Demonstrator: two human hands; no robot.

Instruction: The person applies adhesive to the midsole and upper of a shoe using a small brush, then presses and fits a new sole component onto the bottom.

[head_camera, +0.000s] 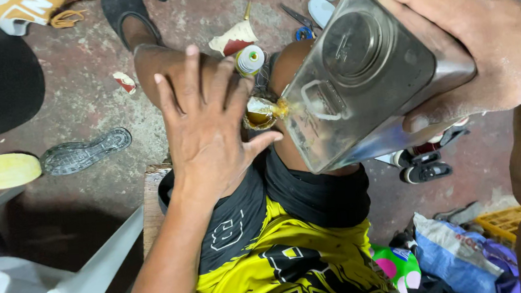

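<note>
My right hand (490, 38) grips the big metal can (361, 81) from above, fingers wrapped over its far side, thumb tucked under the lower edge. The can is tilted, corner spout down and toward my left. A thin amber stream runs from the spout (283, 108) into a small container (259, 114), which sits just under the spout, over my lap.

My left hand (209, 132) is there too — fingers spread and pointing away from me, thumb hooked out toward the container. Palm looks to be steadying it from the side; actual contact is hidden behind the hand, so I can't confirm a grip.

Step in hand, as I read it: decanting glue or oil from the can into the small container. Fill level isn't visible from here.

Next move calls for a slow roll of the right wrist back to level — cut the stream cleanly, no drip down the can face. Left hand should not shift until the flow stops.

Around me: concrete floor (80, 99), a shoe sole (85, 152), a thread spool (250, 59), scissors (299, 24), white plastic chair (47, 291).
</note>
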